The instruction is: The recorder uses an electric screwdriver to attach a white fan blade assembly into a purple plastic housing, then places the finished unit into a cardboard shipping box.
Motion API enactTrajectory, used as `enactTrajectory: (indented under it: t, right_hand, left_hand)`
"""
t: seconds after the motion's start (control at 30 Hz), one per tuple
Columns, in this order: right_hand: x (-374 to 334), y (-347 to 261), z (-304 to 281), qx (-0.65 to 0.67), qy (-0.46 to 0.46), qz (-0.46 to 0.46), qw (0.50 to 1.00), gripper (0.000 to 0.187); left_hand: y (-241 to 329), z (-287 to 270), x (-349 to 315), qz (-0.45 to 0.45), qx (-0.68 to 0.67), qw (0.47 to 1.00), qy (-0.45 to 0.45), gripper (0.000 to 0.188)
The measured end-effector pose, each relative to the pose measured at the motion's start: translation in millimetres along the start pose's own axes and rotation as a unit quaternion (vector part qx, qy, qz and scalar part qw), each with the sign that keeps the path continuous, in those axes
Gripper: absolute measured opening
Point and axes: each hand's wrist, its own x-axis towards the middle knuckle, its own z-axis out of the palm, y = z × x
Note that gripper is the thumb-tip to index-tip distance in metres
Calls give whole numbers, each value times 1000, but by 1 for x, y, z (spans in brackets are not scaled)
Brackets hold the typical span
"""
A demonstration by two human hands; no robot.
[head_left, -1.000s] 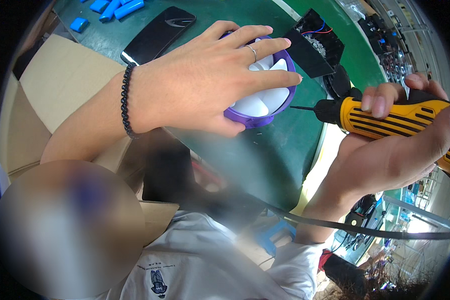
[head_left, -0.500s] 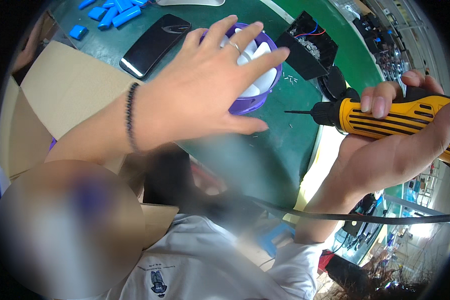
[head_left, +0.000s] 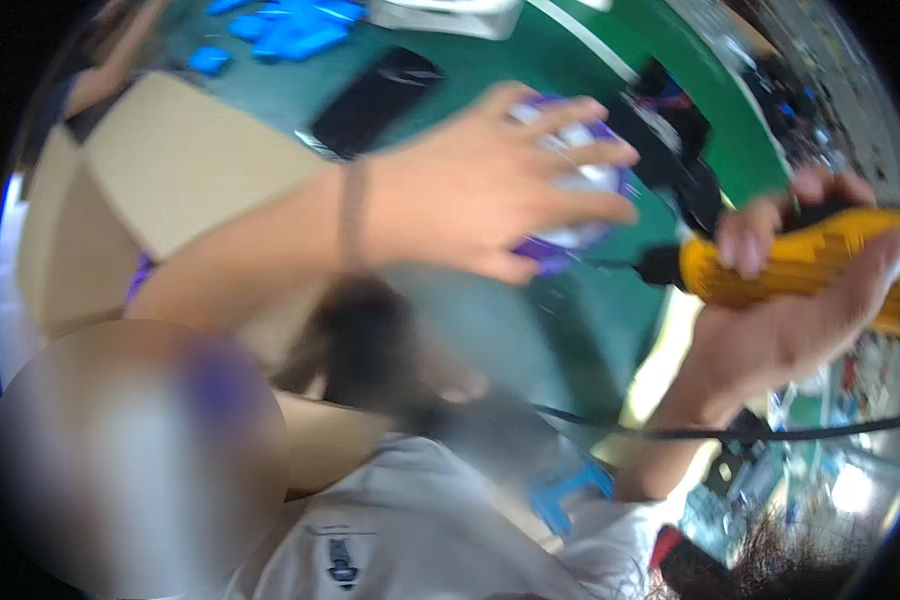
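My left hand reaches over a purple bowl with its fingers spread apart. White plastic pieces lie in the bowl, partly hidden under the fingers. The thumb is at the bowl's near side; blur hides whether the fingertips touch the rim. My right hand is closed around a yellow and black electric screwdriver. Its thin bit points left, with the tip close to the bowl's right side in the picture. A black cable runs below the right wrist.
An open cardboard box stands at the left. Beyond are a glossy black panel, several blue wrapped pieces and a white tray. A black box stands behind the bowl on the green table. Another person's arm shows far left.
The whole view has shifted and blurred, so the table things sit farther right. My left hand now covers more of the bowl. The screwdriver's tip appears nearer the bowl, still in my right hand.
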Motion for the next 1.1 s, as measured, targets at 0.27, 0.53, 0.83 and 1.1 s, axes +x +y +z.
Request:
enactTrajectory:
  t: [0.27,0.53,0.83,1.1]
  right_hand:
    - [19,25,-43,51,-65,66,994,43]
    - [18,-13,-20,-36,78,48,995,37]
    - [2,-11,20,-45,-41,-20,998,48]
    - [7,8,21,0,-30,-26,999,50]
  left_hand:
    - [11,40,21,62,-72,991,98,72]
    - [6,27,10,57,-65,992,95,74]
    - [-3,2,-3,-4,-29,999,-28,84]
    - [2,8,3,-6,-40,999,-13,90]
